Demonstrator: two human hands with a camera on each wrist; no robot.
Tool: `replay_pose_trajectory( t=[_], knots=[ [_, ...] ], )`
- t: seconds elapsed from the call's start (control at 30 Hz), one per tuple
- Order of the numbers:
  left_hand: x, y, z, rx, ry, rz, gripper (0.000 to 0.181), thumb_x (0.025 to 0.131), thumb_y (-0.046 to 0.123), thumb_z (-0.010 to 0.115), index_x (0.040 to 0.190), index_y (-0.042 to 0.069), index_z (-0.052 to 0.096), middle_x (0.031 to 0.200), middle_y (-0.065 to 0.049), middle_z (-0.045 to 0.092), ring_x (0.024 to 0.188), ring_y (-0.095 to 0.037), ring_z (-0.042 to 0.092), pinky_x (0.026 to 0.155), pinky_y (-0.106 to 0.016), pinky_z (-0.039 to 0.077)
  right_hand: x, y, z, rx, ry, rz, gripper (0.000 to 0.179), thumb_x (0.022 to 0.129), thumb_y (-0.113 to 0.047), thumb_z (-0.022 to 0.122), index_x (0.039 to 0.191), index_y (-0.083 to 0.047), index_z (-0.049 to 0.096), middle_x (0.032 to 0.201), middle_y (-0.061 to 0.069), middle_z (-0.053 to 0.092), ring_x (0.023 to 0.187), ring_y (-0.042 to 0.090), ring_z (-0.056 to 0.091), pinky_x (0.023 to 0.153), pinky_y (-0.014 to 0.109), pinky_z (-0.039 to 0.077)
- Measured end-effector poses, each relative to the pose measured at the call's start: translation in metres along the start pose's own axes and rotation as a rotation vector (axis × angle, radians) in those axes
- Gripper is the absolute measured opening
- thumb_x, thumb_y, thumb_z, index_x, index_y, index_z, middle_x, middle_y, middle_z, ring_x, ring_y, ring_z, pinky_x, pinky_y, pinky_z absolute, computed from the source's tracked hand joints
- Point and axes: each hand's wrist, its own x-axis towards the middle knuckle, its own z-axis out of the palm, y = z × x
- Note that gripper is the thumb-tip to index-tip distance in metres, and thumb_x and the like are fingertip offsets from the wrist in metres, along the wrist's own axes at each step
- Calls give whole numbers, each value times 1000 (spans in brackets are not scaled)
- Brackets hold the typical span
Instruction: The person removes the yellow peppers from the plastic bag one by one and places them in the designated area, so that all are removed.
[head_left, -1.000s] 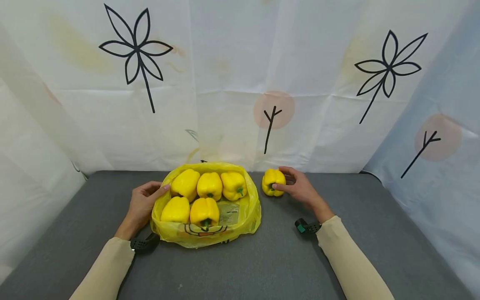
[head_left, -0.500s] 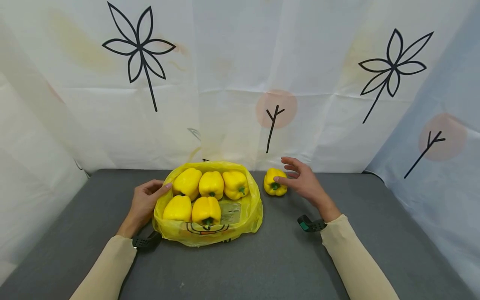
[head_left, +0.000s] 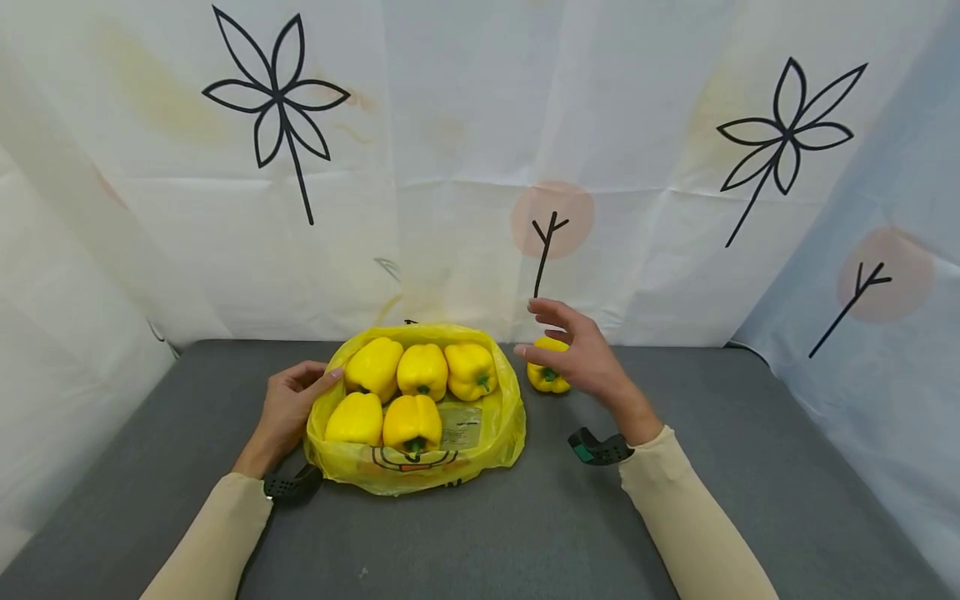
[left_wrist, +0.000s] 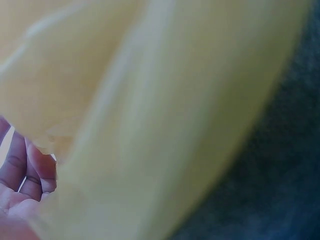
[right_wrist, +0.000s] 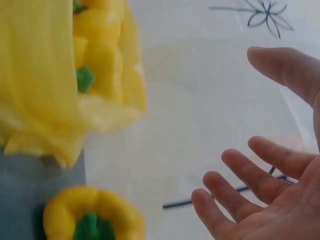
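A pale, leaf-printed curtain (head_left: 465, 125) is hung behind a grey counter (head_left: 480, 542). On it a yellow bag (head_left: 412, 473) is spread open, pinched at nine o'clock by the left hand (head_left: 288, 407). The right hand (head_left: 581, 354), empty, fingers apart, is held near a loose pepper (head_left: 542, 382) between two and three o'clock from the bag. Five peppers (head_left: 422, 369) are cradled inside. The thin bag is best steadied lightly; the loose pepper is best gripped around its body, its stem (right_wrist: 91, 227) being avoided.

Grey table (head_left: 465, 546) — yellow bag (head_left: 491, 458), one pepper (head_left: 551, 384).

Six yellow peppers (head_left: 422, 369), one yellow bag (head_left: 491, 457), two black wristbands (head_left: 617, 450), one grey table (head_left: 450, 546)
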Motion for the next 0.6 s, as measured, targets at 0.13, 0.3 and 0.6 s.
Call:
replay_pose_trajectory(
  t=[0.13, 0.3, 0.6],
  knots=[
    [1, -1, 1, -8, 8, 2, 19, 99, 14, 69, 106, -3, 71, 91, 1, 70, 78, -12, 67, 68, -24, 59, 0, -10, 10, 23, -21, -61, 67, 91, -14, 77, 150, -6, 47, 152, 14, 46, 139, 36, 41, 116, 53, 33],
    [1, 0, 0, -10, 11, 2, 17, 98, 14, 70, 105, -2, 72, 90, 1, 70, 77, -12, 67, 67, -23, 59, 1, -21, 25, 55, -57, -127, 64, 90, -13, 78, 148, -8, 50, 148, 13, 50, 136, 31, 46, 114, 50, 37],
    [0, 1, 0, -8, 3, -3, 17, 99, 15, 69, 106, 0, 72, 91, 1, 70, 77, -12, 67, 67, -24, 59, -2, -30, 50, 99, -136, -156, 67, 90, -20, 79, 148, -8, 50, 147, 14, 51, 135, 34, 47, 112, 52, 38]
  ],
)
